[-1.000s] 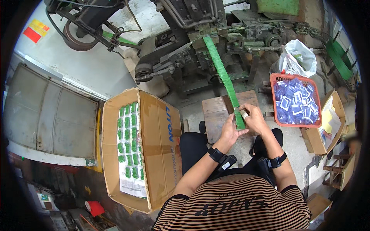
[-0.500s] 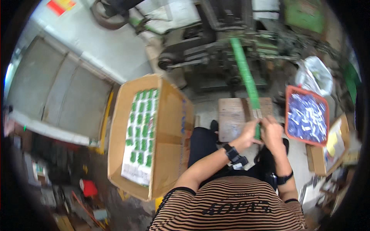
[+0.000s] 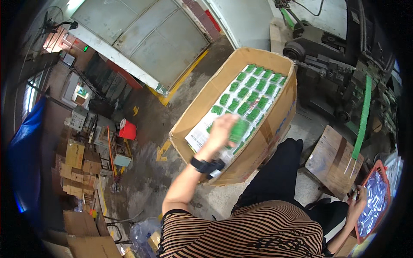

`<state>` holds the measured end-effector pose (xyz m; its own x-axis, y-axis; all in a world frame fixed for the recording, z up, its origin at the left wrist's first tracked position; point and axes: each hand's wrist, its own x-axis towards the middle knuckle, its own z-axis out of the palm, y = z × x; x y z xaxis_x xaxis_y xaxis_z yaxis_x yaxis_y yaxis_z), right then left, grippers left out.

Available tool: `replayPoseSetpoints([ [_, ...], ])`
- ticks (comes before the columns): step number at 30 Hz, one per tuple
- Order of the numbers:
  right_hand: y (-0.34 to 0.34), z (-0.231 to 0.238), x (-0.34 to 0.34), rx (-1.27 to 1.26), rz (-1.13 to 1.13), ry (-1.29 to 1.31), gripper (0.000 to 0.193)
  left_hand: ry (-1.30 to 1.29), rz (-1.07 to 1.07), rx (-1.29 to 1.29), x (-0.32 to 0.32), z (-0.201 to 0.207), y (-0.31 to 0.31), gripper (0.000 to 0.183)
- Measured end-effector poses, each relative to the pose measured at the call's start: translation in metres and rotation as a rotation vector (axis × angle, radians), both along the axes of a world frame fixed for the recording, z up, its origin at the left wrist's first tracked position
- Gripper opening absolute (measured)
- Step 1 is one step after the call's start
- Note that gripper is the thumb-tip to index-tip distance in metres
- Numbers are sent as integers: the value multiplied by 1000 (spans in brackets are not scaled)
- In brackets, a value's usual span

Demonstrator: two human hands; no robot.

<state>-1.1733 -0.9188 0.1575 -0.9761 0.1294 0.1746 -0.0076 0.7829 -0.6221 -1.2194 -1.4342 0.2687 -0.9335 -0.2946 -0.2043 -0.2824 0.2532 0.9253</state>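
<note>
My left hand (image 3: 221, 131) is over a large cardboard box (image 3: 275, 133), closed on a bundle of small green pieces (image 3: 239, 131), slightly blurred. Below it in the box, rows of similar green bundles (image 3: 243, 93) lie on a white printed sheet (image 3: 198, 134). At the far right my right hand (image 3: 358, 201) is at the edge of a red plastic basket (image 3: 383, 167) full of small clear bluish pieces (image 3: 373, 202). Its fingers are pinched around something small that I cannot make out. Above that hand, a long green stack (image 3: 363, 116) of pieces sits on two thin metal rods (image 3: 350, 167).
A wooden board (image 3: 329, 161) lies under the rods, beside my knees. Dark machinery (image 3: 327, 64) fills the upper right. On the left are a red bucket (image 3: 127, 129), stacked cartons (image 3: 77, 172) and a blue sheet (image 3: 28, 159). Metal doors (image 3: 150, 34) stand at the back.
The view has turned left. My hands were together at the rods' end; now they are apart, the left over the box with a green bundle, the right at the basket.
</note>
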Motion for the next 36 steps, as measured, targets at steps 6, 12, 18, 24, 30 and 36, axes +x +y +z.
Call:
replayPoseSetpoints([
  [6, -29, 1, -10, 2, 89, -35, 21, 26, 375, -55, 11, -71, -175, 32],
  [12, -38, 6, -13, 123, 136, -198, 21, -54, 331, -349, -18, -105, -211, 29],
  [18, -42, -13, -10, 153, 177, -279, 22, -121, 249, -529, -39, -120, -223, 23],
  [24, -53, -18, -18, 183, 188, -364, 22, -216, -33, -849, -43, -108, -214, 28],
  [30, -64, -11, -24, 196, 197, -374, 22, -149, -8, -918, -21, -98, -217, 35],
  [36, -33, -55, -12, 160, 221, -308, 20, -387, -94, -634, 2, -45, -193, 28],
])
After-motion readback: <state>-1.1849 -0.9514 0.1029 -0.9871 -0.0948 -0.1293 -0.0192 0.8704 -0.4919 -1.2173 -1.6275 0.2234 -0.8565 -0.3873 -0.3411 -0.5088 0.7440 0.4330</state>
